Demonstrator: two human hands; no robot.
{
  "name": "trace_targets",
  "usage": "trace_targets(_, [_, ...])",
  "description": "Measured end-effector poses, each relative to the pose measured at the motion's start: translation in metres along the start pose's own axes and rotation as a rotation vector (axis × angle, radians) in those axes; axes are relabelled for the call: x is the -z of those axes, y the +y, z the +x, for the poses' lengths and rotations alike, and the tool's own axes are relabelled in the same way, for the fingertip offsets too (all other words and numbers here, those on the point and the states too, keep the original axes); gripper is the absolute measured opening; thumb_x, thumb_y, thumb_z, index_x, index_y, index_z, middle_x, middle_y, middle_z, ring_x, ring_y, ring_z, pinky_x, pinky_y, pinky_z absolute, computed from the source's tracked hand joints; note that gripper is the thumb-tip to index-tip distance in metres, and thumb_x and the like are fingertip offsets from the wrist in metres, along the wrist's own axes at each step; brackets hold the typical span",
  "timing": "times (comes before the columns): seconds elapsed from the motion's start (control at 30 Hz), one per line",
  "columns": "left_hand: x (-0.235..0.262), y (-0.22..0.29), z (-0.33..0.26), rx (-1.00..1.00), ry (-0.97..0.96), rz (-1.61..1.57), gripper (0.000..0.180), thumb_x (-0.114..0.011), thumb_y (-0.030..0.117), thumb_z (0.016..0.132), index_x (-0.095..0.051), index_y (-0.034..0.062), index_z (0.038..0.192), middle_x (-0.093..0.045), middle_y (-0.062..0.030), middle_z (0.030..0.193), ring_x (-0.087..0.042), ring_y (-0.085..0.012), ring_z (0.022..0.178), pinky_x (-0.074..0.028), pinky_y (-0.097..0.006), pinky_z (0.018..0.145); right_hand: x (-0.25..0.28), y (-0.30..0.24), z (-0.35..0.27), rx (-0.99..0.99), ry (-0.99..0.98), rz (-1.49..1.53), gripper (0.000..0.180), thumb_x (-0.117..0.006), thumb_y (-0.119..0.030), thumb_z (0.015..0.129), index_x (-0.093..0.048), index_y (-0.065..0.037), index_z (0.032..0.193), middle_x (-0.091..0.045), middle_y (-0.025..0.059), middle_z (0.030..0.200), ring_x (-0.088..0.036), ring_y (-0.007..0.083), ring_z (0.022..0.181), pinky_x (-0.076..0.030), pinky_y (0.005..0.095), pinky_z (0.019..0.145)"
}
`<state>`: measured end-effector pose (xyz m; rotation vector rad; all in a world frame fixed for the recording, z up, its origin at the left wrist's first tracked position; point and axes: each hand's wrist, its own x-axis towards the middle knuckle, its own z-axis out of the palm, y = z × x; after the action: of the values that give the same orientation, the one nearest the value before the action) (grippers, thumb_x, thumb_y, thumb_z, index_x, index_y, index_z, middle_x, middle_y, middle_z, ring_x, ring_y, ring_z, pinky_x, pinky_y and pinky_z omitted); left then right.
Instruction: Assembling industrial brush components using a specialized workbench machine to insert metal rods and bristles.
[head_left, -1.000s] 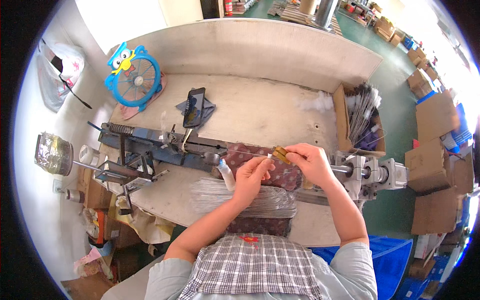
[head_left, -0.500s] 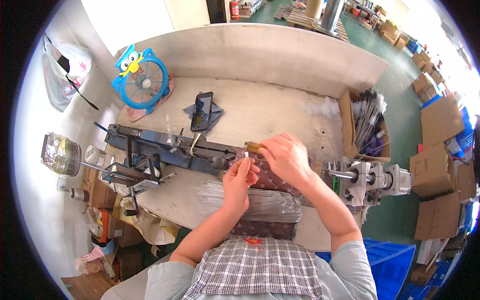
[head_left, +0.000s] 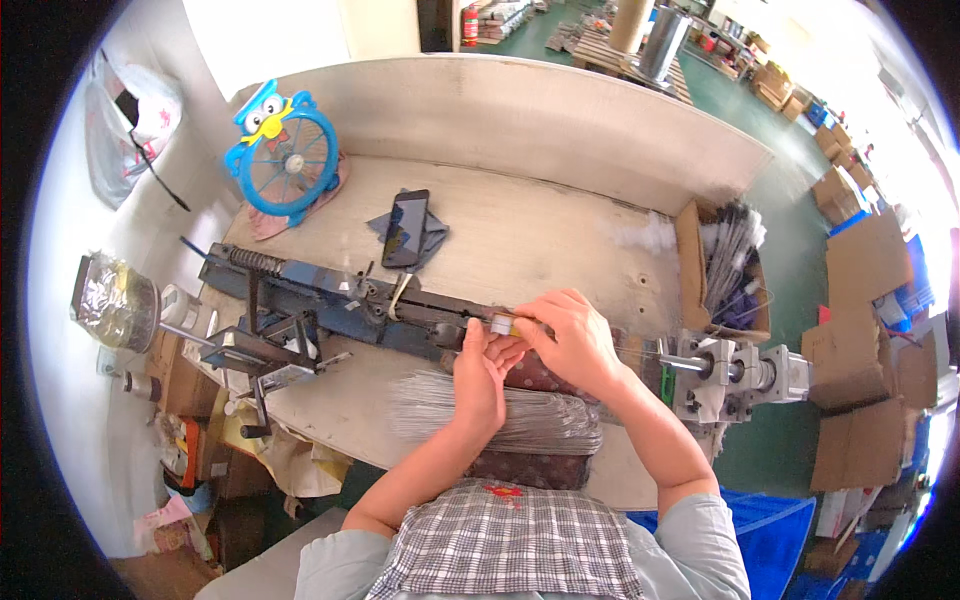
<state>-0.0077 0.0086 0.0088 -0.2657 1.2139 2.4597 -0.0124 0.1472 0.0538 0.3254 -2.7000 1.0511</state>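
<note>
Head view, frame centre: both hands meet at the long blue metal jig (head_left: 330,300) that runs from upper left toward centre. Right hand (head_left: 575,345) has its grip closed w/ thumb and fingertips around a small silver cylinder piece (head_left: 501,324) at the jig's right end. Left hand (head_left: 480,385) sits just below, fingers curled up against the same piece; can't tell if its grip actually closes on it.

Vs 0.5 s ago: hands were a bit further left and higher along the jig, right one lifted over the left; now both are lower and tight together at the jig's end. Vs 1.0 s ago the right hand held a small brass-coloured bit further right; not seen now.

Edges/room: bundle of thin steel wires (head_left: 500,420) lies right under the wrists, on a dark patterned cushion (head_left: 535,470) at the surface's near edge. Silver motor block (head_left: 730,375) sits close to the right forearm, right of centre. Phone (head_left: 405,228) on a dark cloth and blue owl fan (head_left: 285,155) are well apart, upper left. Bare part of the surface (head_left: 540,240) above the hands is open back to the raised rear wall. Cardboard box of wire parts (head_left: 725,270) sits at the surface's right edge.
</note>
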Motion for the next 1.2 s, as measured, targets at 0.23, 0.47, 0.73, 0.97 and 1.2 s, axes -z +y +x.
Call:
trace_targets(0.23, [-0.002,-0.008,-0.004,-0.100,0.045,-0.219,0.033,-0.040,0.033,0.099,-0.054,0.0054,0.109,-0.061,-0.0056,0.105,-0.058,-0.0164,0.098,-0.043,-0.033,0.089,-0.023,-0.013,-0.006,0.127,0.246,-0.263,0.031,-0.071,-0.021,0.068,-0.066,-0.010,0.096,-0.063,0.0032,0.093,-0.056,0.0236,0.095,-0.047,0.0371,0.077])
trace_targets(0.47, [-0.003,-0.012,0.002,-0.117,0.043,-0.198,0.016,-0.051,0.016,0.094,-0.057,0.0035,0.102,-0.063,-0.0066,0.098,-0.062,-0.0147,0.090,-0.049,-0.030,0.082,-0.010,-0.004,-0.013,0.274,0.294,-0.251,0.023,-0.070,-0.017,0.069,-0.068,-0.013,0.092,-0.062,0.0005,0.094,-0.056,0.0211,0.095,-0.044,0.0375,0.078])
trace_targets(0.73, [-0.008,-0.014,0.001,-0.105,0.056,-0.176,0.011,-0.054,0.010,0.092,-0.058,0.0039,0.100,-0.064,-0.0064,0.096,-0.063,-0.0150,0.088,-0.049,-0.030,0.082,0.003,0.011,-0.021,0.246,0.271,-0.243,0.022,-0.072,-0.017,0.068,-0.070,-0.016,0.090,-0.063,0.0000,0.093,-0.057,0.0221,0.095,-0.044,0.0380,0.080])
trace_targets(0.97, [-0.003,-0.014,0.000,-0.119,0.062,-0.235,0.013,-0.056,0.012,0.091,-0.060,0.0054,0.102,-0.065,-0.0031,0.094,-0.062,-0.0113,0.084,-0.048,-0.028,0.078,-0.005,-0.003,-0.015,0.255,0.208,-0.204,0.025,-0.072,-0.017,0.067,-0.070,-0.015,0.092,-0.063,0.0014,0.096,-0.057,0.0226,0.095,-0.045,0.0377,0.079])
trace_targets(1.2, [-0.004,-0.013,-0.001,-0.049,0.085,-0.376,0.011,-0.055,0.015,0.091,-0.059,0.0073,0.097,-0.064,-0.0026,0.090,-0.062,-0.0128,0.081,-0.047,-0.031,0.079,-0.007,-0.006,-0.013,0.225,0.221,-0.191,0.030,-0.073,-0.017,0.068,-0.069,-0.014,0.097,-0.063,0.0007,0.097,-0.058,0.0220,0.093,-0.045,0.0373,0.077])
